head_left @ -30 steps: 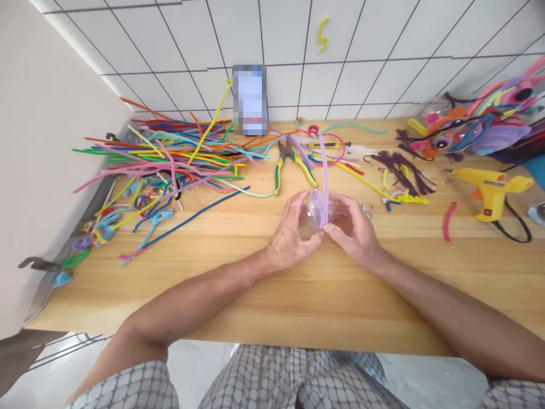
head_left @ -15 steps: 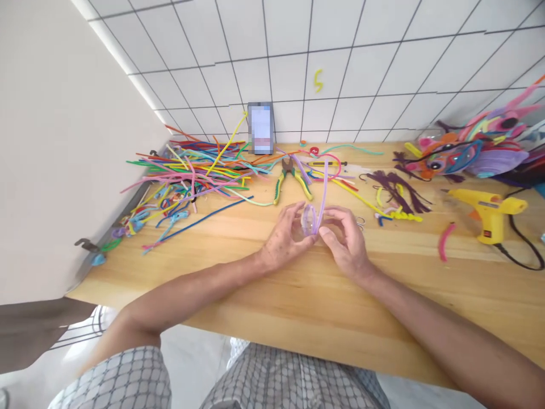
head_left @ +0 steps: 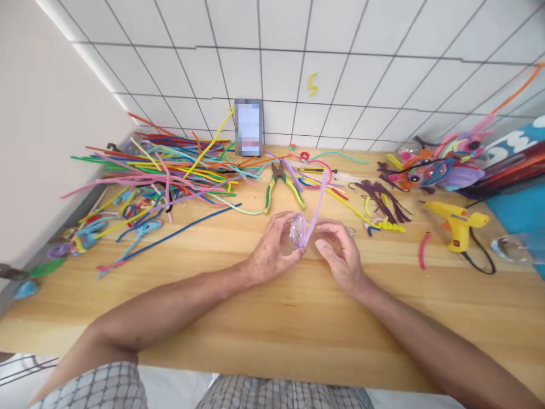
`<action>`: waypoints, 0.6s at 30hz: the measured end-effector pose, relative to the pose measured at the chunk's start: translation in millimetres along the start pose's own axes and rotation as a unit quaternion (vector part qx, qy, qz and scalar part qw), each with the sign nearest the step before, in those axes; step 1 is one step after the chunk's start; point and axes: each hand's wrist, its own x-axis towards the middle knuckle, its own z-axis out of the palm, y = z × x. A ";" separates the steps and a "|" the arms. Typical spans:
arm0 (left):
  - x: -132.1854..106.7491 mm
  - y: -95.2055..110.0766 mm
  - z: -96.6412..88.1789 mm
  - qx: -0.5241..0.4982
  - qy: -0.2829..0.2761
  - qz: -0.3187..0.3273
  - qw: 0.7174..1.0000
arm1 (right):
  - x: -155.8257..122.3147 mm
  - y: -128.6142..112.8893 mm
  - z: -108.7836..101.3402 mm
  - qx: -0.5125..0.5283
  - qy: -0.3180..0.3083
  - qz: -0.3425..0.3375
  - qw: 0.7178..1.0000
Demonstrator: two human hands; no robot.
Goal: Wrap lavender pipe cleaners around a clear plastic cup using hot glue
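Right hand (head_left: 344, 255): fingers apart, nothing gripped, just right of purple strip (head_left: 318, 204). Left hand (head_left: 270, 250): nearer of two; fingers clamped on clear round piece (head_left: 293, 232) and strip base, over counter (head_left: 289, 335). Free length rises toward far side, long axis leaning right. Versus one second ago: lean greater, right fingers off strip base. Beyond: pliers (head_left: 295, 192), handles spread.
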 end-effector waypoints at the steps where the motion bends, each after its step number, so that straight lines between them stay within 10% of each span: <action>1: 0.7 0.6 0.1 -0.005 0.002 0.001 1.000 | 2.1 -3.8 -0.8 0.002 -0.003 0.020 1.000; 18: 5.3 5.1 -2.5 -0.042 0.021 0.012 0.999 | 29.4 -2.7 19.2 0.018 0.025 -0.022 0.999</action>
